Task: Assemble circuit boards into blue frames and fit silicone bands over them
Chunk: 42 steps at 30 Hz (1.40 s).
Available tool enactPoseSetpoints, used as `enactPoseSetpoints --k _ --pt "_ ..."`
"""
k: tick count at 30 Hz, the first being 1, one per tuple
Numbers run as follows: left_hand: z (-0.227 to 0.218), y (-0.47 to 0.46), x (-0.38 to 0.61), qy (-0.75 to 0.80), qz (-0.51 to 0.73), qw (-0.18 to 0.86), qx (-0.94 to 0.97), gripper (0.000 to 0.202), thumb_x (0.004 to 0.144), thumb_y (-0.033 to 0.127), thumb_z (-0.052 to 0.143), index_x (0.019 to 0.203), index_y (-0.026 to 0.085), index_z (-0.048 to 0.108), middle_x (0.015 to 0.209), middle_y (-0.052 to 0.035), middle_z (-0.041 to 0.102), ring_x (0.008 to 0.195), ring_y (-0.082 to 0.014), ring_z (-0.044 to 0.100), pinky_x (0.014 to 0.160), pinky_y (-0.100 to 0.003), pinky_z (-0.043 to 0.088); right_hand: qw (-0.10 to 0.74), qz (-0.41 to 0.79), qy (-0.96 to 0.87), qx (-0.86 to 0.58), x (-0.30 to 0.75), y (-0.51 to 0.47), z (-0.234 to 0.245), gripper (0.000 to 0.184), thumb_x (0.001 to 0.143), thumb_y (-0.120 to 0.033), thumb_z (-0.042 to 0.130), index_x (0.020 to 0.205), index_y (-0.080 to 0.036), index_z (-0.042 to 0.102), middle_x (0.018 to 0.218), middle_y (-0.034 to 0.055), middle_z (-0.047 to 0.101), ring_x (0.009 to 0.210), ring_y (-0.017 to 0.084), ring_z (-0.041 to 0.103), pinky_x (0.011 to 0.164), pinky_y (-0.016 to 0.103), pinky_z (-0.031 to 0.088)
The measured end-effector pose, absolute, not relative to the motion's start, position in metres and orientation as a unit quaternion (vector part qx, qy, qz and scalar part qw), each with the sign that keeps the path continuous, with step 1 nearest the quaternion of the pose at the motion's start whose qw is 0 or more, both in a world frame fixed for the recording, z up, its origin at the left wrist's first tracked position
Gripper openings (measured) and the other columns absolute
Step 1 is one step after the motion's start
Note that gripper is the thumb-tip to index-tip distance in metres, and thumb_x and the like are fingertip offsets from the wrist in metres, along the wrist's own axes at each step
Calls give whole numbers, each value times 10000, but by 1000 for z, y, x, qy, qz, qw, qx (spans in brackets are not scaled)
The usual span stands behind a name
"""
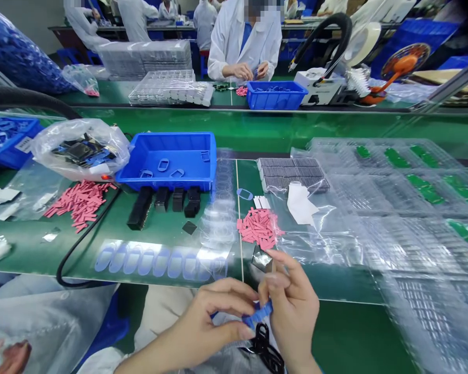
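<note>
My left hand (214,319) and my right hand (292,306) meet low in the head view, just below the table's near edge. Both pinch a small blue plastic part (258,314) between thumb and fingers. A black part (265,343) lies in my lap right under it. A pile of pink strips (259,227) sits on the green table just beyond my right hand, with a small dark square piece (262,258) close to my fingertips. A strip of clear film with a row of blue oval parts (159,259) lies to the left.
A blue bin (171,179) holds a few blue rings, with black blocks (166,202) in front. More pink strips (80,200) and a bag of parts (80,148) lie left. Clear trays (393,208) cover the right. A person in white (244,39) works opposite.
</note>
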<state>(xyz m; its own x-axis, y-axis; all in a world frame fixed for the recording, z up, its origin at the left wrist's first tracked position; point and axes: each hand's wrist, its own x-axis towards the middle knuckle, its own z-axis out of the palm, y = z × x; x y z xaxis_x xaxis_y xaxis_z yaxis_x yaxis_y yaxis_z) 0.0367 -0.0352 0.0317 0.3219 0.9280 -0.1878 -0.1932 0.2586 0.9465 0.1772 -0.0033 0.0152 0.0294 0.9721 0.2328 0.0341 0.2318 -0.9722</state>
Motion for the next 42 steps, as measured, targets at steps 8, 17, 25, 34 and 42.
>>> enactPoseSetpoints --k 8,17,25,34,42 --pt "23 -46 33 266 472 832 120 282 655 431 754 732 163 707 867 -49 697 921 -175 663 848 -292 499 505 293 -746 -321 200 0 20 237 865 -417 557 1006 -236 617 997 77 610 959 224 563 804 396 509" --pt "27 -50 40 209 512 832 51 469 717 390 719 1114 157 629 958 -75 731 965 -187 675 848 -259 507 413 158 -849 -291 204 -1 27 214 898 -249 524 1085 -176 599 1162 119 552 1113 270 485 862 425 480" --pt "29 -55 39 221 514 828 42 484 739 418 686 1165 201 611 1024 -100 734 1023 -194 658 887 -292 482 398 214 -839 -303 201 -5 32 531 866 -399 552 1331 -174 429 1238 127 522 1166 267 469 951 422 438" --pt "19 -58 46 306 573 743 161 477 744 506 639 1164 279 632 1155 -74 691 1097 -237 614 892 -316 481 401 235 -818 -339 198 -4 30 270 860 -324 590 1103 -209 599 1119 103 620 1075 256 548 855 409 504" --pt "11 -56 44 401 632 647 147 322 714 445 701 968 249 726 1076 -61 716 1082 -247 611 962 -324 434 408 228 -810 -354 185 -7 26 255 875 -391 552 1054 -221 615 1081 90 658 1006 229 614 810 367 535"
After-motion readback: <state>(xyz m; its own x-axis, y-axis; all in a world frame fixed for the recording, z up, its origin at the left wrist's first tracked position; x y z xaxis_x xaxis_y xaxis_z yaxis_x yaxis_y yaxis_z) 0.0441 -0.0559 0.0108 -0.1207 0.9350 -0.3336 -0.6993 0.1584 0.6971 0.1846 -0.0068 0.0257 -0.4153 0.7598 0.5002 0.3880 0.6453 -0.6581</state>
